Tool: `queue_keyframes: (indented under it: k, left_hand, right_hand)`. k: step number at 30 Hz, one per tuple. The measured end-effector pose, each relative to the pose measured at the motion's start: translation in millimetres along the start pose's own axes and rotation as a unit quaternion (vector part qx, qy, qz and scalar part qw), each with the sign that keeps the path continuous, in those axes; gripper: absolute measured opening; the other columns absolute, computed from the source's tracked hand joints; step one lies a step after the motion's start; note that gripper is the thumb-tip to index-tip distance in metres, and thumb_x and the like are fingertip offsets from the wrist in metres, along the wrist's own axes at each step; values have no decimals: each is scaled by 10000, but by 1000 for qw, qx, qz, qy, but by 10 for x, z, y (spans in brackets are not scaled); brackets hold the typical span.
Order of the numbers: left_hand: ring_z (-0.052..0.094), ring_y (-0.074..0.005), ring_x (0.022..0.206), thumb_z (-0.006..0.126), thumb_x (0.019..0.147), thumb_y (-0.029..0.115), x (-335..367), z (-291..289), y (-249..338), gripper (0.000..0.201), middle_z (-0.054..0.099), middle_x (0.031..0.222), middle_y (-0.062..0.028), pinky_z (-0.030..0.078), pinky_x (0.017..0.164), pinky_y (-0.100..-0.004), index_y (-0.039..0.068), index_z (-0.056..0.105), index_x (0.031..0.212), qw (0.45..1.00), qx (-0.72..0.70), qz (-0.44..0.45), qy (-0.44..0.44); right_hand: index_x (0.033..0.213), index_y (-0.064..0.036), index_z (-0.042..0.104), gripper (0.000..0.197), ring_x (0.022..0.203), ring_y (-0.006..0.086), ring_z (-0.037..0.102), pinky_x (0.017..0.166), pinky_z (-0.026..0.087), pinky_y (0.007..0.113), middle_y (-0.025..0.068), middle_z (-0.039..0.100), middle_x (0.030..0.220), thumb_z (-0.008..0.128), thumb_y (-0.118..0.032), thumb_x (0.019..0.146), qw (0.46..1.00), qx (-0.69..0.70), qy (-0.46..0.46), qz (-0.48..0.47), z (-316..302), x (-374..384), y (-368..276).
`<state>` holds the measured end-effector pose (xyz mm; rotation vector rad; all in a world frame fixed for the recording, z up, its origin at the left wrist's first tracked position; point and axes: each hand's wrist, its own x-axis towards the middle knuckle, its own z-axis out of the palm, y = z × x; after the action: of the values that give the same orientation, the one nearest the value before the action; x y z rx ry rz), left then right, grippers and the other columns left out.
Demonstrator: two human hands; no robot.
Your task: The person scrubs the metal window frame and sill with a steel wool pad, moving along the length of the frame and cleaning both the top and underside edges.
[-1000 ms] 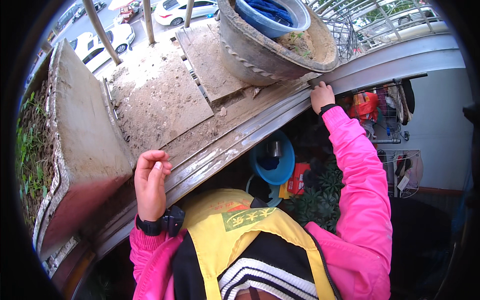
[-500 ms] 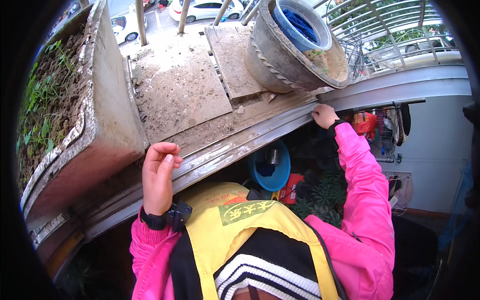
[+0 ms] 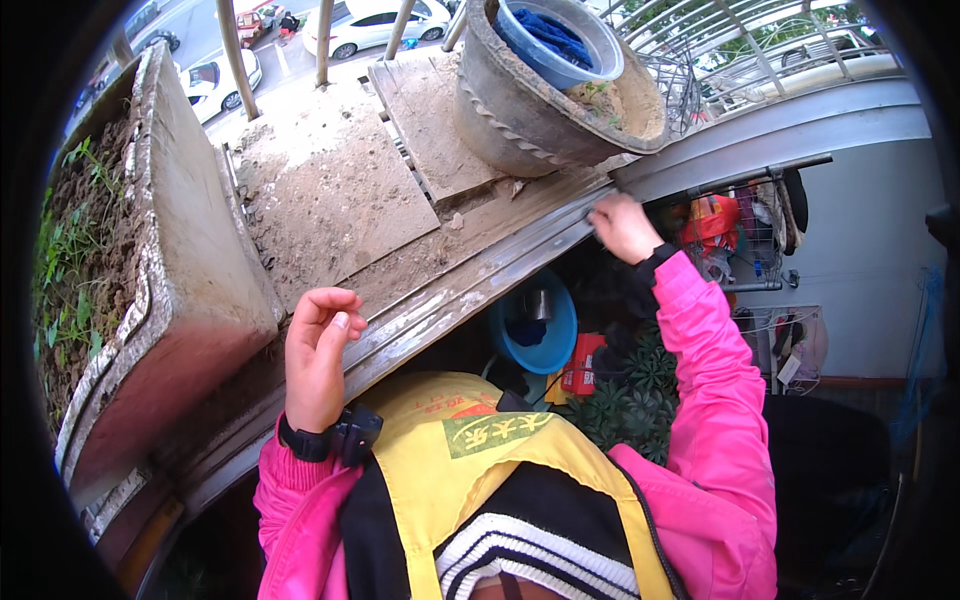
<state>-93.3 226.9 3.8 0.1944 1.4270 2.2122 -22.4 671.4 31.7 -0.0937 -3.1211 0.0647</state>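
Note:
My right hand (image 3: 625, 228) is closed at the metal window track (image 3: 540, 248), just below the big pot. Its fingertips are blurred, and whatever they may hold is too small or hidden to make out. Over the near part of the track, beside the planter's corner, my left hand (image 3: 318, 350) is raised with loosely bent fingers and the thumb apart, holding nothing. Beyond the track lies a dirt-covered board (image 3: 330, 190) strewn with soil crumbs.
A long planter (image 3: 195, 230) with soil and weeds stands at left. The large grey pot (image 3: 520, 110) leans at the back, a clear tub (image 3: 560, 45) with blue cloth inside. Below the sill are a blue basin (image 3: 558, 335), a red box (image 3: 583, 365) and a leafy plant (image 3: 625, 400).
My right hand has slid left and slightly toward me along the track. The left hand keeps its pose. The whole view has shifted a little.

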Motion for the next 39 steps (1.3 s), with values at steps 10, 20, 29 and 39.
queue_keyframes:
  k: [10,20,29,39]
  left_hand:
    - [535,-104,855,488,918,57,-80,-16,7,171,571,1008,-56,424,791,-243,6,536,1073,999,14,0,31]
    - [555,-109,888,515,929,111,-334,-174,169,175,587,1028,-49,435,797,-246,36,536,1086,999,15,36,-1]
    - [539,-107,891,522,925,136,-772,-534,231,205,576,1010,-50,434,802,-249,9,527,1086,999,17,40,21]
    - [530,-100,906,584,895,104,-1211,-826,277,331,549,1071,-51,449,832,-249,23,495,1203,996,53,61,47]
  right_hand:
    - [757,-22,671,234,897,347,594,781,465,474,157,653,843,571,-229,800,984,-137,-109,22,345,62,-157]
    - [689,21,604,209,802,396,581,766,458,483,217,610,759,569,-153,799,990,75,-99,-67,247,14,-1588]
    - [803,36,574,134,810,369,551,717,432,429,188,582,800,578,-93,843,998,31,-15,-43,-145,-2,-1646]
    - [809,14,591,91,791,349,538,714,434,418,162,574,790,624,-69,791,945,224,38,-236,-191,1,-3437]
